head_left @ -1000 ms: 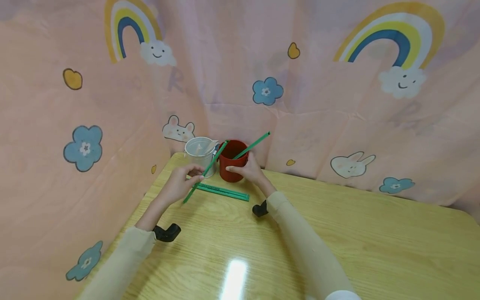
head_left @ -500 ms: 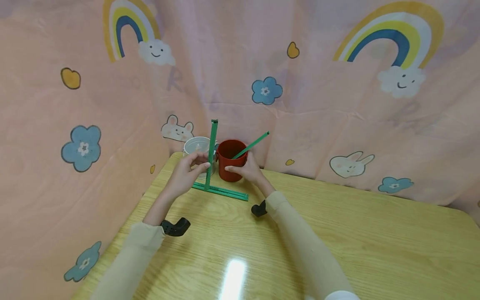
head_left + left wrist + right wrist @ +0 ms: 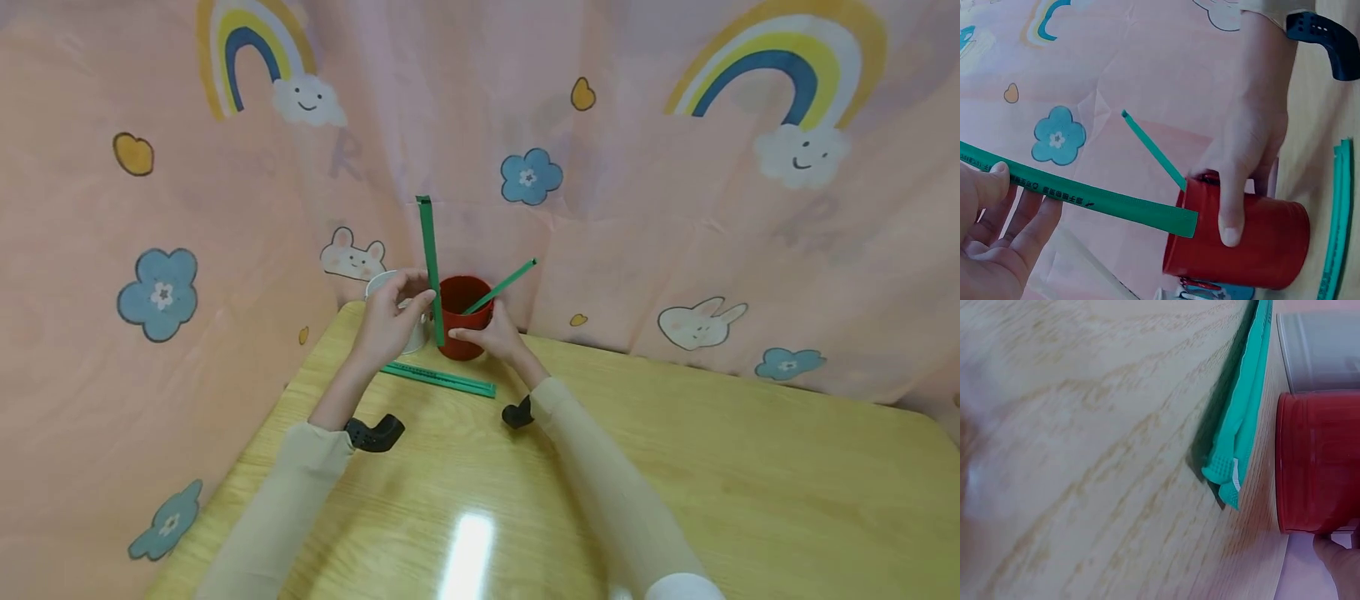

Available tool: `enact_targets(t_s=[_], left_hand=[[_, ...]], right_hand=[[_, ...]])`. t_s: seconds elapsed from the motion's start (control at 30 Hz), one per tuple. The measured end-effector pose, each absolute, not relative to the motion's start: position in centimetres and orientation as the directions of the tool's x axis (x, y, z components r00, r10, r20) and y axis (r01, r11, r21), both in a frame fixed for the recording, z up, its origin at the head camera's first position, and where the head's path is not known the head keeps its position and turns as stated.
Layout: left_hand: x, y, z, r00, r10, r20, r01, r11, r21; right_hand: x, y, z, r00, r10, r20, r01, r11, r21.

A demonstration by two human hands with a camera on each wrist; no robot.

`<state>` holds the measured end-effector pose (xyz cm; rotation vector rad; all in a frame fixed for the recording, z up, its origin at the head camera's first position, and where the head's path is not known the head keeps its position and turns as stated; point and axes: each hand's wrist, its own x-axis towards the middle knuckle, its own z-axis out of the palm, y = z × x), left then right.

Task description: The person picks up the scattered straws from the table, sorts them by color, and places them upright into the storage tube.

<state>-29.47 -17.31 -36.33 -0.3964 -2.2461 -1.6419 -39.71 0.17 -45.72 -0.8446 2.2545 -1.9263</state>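
My left hand pinches a long green chopstick packet between thumb and fingers. It stands nearly upright in the head view, its lower end overlapping the side of a red bucket. Dark printing runs along the packet in the left wrist view. Fingers and thumb of my right hand grip the red bucket at its right side, thumb across the front. Another green packet leans inside that bucket and sticks out over the rim to the right. More green packets lie side by side on the table in front.
A white bucket, partly hidden behind my left hand, stands just left of the red one. Both stand on a wooden table in its far left corner. A patterned pink cloth hangs close behind and on the left.
My left hand has moved up and right, turning its packet from slanted to nearly upright and bringing it in front of the red bucket. My right hand keeps its grip on the bucket.
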Motion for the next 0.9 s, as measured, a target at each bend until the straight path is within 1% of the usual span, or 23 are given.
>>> enact_targets(t_s=[0.17, 0.23, 0.43, 0.6, 0.8, 0.9], left_hand=[[-30.1, -16.2, -35.8, -0.893, -0.013, 0.451, 0.429, 0.284, 0.858], [-30.3, -15.7, -35.6, -0.892, -0.022, 0.451, 0.428, 0.277, 0.86], [-31.2, -14.5, -35.3, -0.893, -0.048, 0.447, 0.427, 0.224, 0.876], [-32.2, -13.7, -35.0, -0.872, -0.078, 0.484, 0.463, 0.189, 0.866], [-33.2, -12.6, -35.6, -0.859, -0.061, 0.508, 0.482, 0.237, 0.844], [-33.6, -12.0, -36.2, -0.84, -0.045, 0.54, 0.511, 0.269, 0.817]], right_hand=[[-40.0, 0.6, -46.5, -0.876, -0.4, 0.269, -0.346, 0.134, -0.929], [-40.0, 0.7, -46.5, -0.879, -0.396, 0.265, -0.343, 0.138, -0.929], [-39.9, 0.2, -46.0, -0.866, -0.432, 0.254, -0.329, 0.108, -0.938], [-39.8, 0.0, -45.5, -0.854, -0.449, 0.261, -0.346, 0.117, -0.931], [-39.8, 0.1, -45.3, -0.824, -0.476, 0.306, -0.39, 0.085, -0.917], [-39.9, 0.2, -45.3, -0.825, -0.475, 0.305, -0.39, 0.089, -0.916]])
